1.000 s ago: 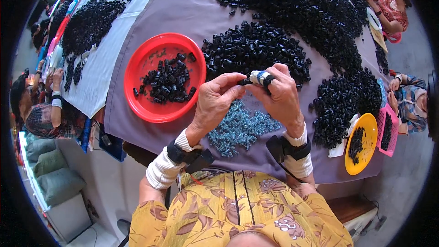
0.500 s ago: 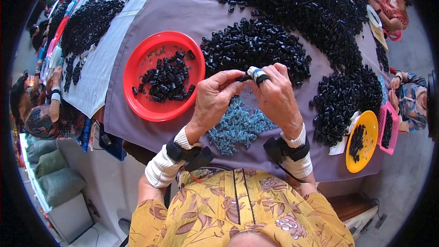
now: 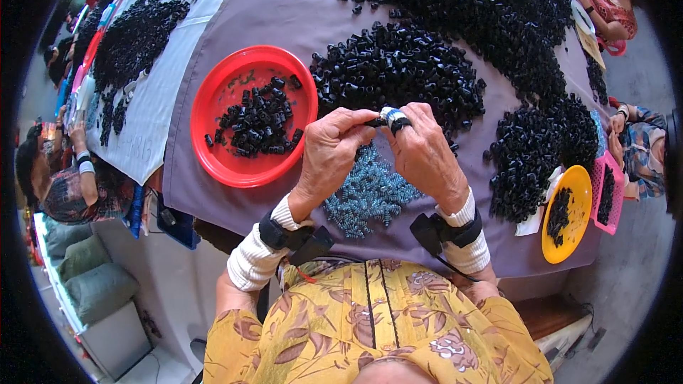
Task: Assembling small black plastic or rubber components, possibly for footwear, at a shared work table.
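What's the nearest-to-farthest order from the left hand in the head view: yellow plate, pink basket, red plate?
From the left hand:
1. Red plate, just to its left.
2. Yellow plate, well to its right.
3. Pink basket, right of that plate.

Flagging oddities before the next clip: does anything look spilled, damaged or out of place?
Nothing stands out as damaged or spilled. Black pieces lie in heaps and in the red plate; small blue pieces lie in one loose pile. A few black strays lie apart on the purple cloth.
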Demonstrator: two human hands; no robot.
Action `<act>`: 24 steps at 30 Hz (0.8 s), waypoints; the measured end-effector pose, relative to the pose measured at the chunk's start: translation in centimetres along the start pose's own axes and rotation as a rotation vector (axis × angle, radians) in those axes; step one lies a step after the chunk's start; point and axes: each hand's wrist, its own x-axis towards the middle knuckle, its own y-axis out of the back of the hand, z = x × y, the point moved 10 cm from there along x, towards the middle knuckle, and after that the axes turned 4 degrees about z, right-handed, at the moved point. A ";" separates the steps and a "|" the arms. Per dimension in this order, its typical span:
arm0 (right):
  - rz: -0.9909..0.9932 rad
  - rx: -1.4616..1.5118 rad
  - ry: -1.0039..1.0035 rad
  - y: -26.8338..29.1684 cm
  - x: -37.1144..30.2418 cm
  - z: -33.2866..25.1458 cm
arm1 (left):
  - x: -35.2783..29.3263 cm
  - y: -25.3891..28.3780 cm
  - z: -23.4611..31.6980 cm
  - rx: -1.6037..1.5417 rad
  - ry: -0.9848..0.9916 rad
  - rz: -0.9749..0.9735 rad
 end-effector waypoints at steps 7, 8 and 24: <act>-0.064 0.071 0.026 -0.6 -0.1 0.2 | 0.0 0.0 0.6 0.124 -0.038 -0.064; -0.075 0.064 0.032 -0.6 0.0 0.1 | 0.0 0.0 0.6 0.125 -0.037 -0.065; -0.052 0.092 -0.036 -0.1 0.8 1.3 | -0.2 -0.4 -2.0 -0.188 0.277 -0.080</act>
